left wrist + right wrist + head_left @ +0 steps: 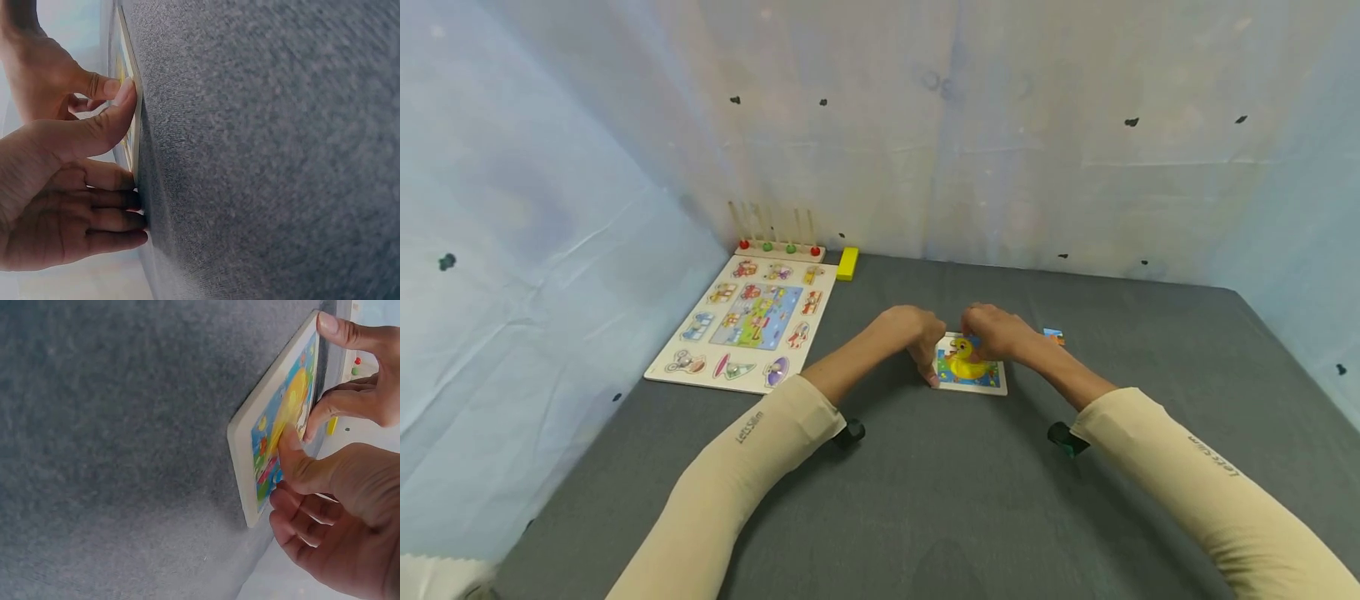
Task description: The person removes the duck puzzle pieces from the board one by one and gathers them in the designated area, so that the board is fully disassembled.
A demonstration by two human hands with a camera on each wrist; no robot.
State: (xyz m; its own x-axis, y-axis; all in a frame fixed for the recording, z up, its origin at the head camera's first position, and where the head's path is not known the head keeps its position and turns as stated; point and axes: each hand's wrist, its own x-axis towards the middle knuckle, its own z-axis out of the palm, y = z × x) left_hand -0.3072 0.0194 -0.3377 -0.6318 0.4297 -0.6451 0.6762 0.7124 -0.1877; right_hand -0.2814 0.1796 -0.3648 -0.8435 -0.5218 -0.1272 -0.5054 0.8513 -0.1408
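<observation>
A small square duck puzzle [967,374] with a pale wooden border lies on the dark cloth. My left hand [919,334] grips its left side, the thumb [329,324] at the near corner and the index finger toward the far one. The other left fingers [119,219] stretch down to the cloth beyond the board. My right hand [996,331] is over the puzzle's far right part. Its thumb [292,445] presses on the yellow duck, while the fingers [294,515] curl by the edge. I cannot tell whether a piece is between them.
A blue and orange picture piece [1054,337] lies right of the puzzle, beside my right wrist. At the left is a large wooden picture board [700,367]. Behind it stand a pegged bead rack [780,251] and a yellow block [847,263], close to the pale sheet wall [1000,167].
</observation>
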